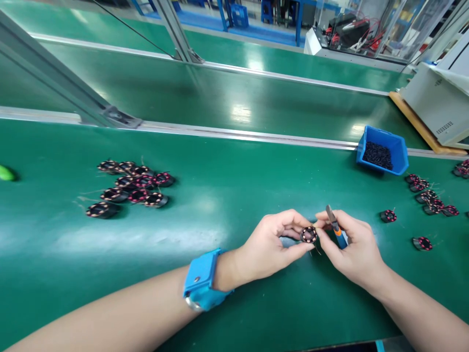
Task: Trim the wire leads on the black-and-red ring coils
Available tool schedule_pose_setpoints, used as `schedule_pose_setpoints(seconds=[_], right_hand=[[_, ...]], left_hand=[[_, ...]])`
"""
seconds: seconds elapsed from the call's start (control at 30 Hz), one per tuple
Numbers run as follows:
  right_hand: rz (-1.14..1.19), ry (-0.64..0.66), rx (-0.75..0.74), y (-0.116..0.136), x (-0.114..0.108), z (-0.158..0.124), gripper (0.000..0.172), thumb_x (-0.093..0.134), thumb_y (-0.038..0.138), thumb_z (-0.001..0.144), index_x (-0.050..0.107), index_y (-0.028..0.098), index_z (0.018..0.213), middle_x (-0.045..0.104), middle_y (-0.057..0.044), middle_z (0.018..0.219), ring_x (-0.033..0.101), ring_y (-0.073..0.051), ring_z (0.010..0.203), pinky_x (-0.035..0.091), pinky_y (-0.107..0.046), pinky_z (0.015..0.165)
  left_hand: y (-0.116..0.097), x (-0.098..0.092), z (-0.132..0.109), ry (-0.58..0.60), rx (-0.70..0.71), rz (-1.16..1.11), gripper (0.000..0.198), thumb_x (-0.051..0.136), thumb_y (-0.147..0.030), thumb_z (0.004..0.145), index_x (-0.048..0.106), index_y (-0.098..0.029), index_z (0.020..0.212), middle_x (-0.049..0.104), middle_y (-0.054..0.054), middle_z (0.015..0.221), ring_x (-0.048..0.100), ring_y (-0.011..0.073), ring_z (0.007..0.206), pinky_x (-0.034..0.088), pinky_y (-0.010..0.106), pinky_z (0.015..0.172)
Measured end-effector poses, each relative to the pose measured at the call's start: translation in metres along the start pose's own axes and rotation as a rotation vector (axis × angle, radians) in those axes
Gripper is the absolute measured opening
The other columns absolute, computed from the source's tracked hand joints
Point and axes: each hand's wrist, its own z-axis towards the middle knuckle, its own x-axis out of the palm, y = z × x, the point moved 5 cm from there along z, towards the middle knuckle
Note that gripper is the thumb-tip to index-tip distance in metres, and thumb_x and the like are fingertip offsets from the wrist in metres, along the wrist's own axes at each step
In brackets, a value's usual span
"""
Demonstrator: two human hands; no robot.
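Between the thumb and fingers of my left hand [276, 242] is a small round motor stator [309, 234], a dark ring with copper windings. Thin wire ends hang below it. My right hand [353, 244] grips a small hand tool with a metal tip and a blue-and-orange handle [337, 232]; its exact kind is unclear. The tool lies across the palm with its tip pointing up and away from the stator. The right thumb and forefinger are pinched together at the stator's right edge, and whatever may be between them is too small to make out.
Several stators [138, 182] lie grouped on the green bench [220, 195] at left, and more stators [432, 201] at right. A blue bin [400, 155] holds small black pieces. A metal frame post [66, 73], a grey box [439, 102] and a bright green object [5, 172] are farther out.
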Motion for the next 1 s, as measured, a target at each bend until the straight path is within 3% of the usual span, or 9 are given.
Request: schedule_pose_setpoints(seconds=[0.37, 0.5, 0.6, 0.7, 0.87, 1.0], right_hand=[[0.011, 0.012, -0.034, 0.008, 0.003, -0.005, 0.023, 0.055, 0.010, 0.081, 0.062, 0.022, 0.099, 0.071, -0.004, 0.089, 0.068, -0.018, 0.081, 0.054, -0.026, 0.068], [0.233, 0.007, 0.183, -0.007, -0.001, 0.000, 0.021, 0.057, 0.016, 0.081, 0.062, 0.018, 0.101, 0.070, -0.007, 0.093, 0.067, -0.017, 0.077, 0.054, -0.030, 0.073], [0.397, 0.063, 0.375, -0.022, 0.000, 0.003, 0.019, 0.062, 0.023, 0.079, 0.062, 0.015, 0.097, 0.069, -0.006, 0.084, 0.064, -0.015, 0.066, 0.053, -0.030, 0.064], [0.521, 0.129, 0.477, -0.029, 0.007, 0.004, 0.024, 0.069, 0.026, 0.072, 0.060, 0.016, 0.092, 0.070, -0.007, 0.089, 0.059, -0.012, 0.059, 0.049, -0.025, 0.053], [0.541, 0.036, 0.454, -0.026, 0.011, 0.008, 0.032, 0.077, 0.032, 0.066, 0.056, 0.018, 0.085, 0.069, -0.007, 0.090, 0.060, -0.013, 0.065, 0.051, -0.027, 0.061], [0.522, -0.066, 0.436, -0.026, 0.011, 0.012, 0.032, 0.075, 0.034, 0.068, 0.052, 0.018, 0.083, 0.067, -0.004, 0.079, 0.061, -0.014, 0.068, 0.052, -0.030, 0.067]], left_hand=[[-0.006, -0.001, -0.005, -0.090, 0.062, 0.045, 0.021, 0.071, -0.019, 0.073, 0.058, -0.013, 0.088, 0.065, 0.004, 0.082, 0.065, 0.0134, 0.074, 0.056, 0.025, 0.072], [-0.002, -0.006, 0.002, -0.212, 0.039, 0.035, 0.041, 0.075, -0.019, 0.069, 0.056, -0.015, 0.105, 0.055, -0.002, 0.078, 0.056, 0.0066, 0.059, 0.049, 0.018, 0.054], [0.000, -0.010, 0.007, -0.269, 0.039, 0.045, 0.028, 0.075, -0.021, 0.067, 0.062, -0.014, 0.091, 0.051, -0.001, 0.082, 0.054, 0.0056, 0.060, 0.047, 0.017, 0.053], [0.001, -0.011, 0.009, -0.277, 0.017, 0.038, 0.024, 0.074, -0.021, 0.068, 0.062, -0.013, 0.087, 0.052, 0.002, 0.087, 0.055, 0.0066, 0.063, 0.049, 0.018, 0.055], [-0.001, -0.006, 0.006, -0.223, -0.020, -0.053, 0.029, 0.069, -0.018, 0.070, 0.059, -0.013, 0.098, 0.061, 0.005, 0.091, 0.061, 0.0099, 0.071, 0.055, 0.021, 0.065], [0.000, -0.006, 0.005, -0.223, -0.044, -0.078, 0.024, 0.071, -0.021, 0.071, 0.058, -0.013, 0.090, 0.065, 0.005, 0.085, 0.064, 0.0104, 0.070, 0.055, 0.021, 0.065]])
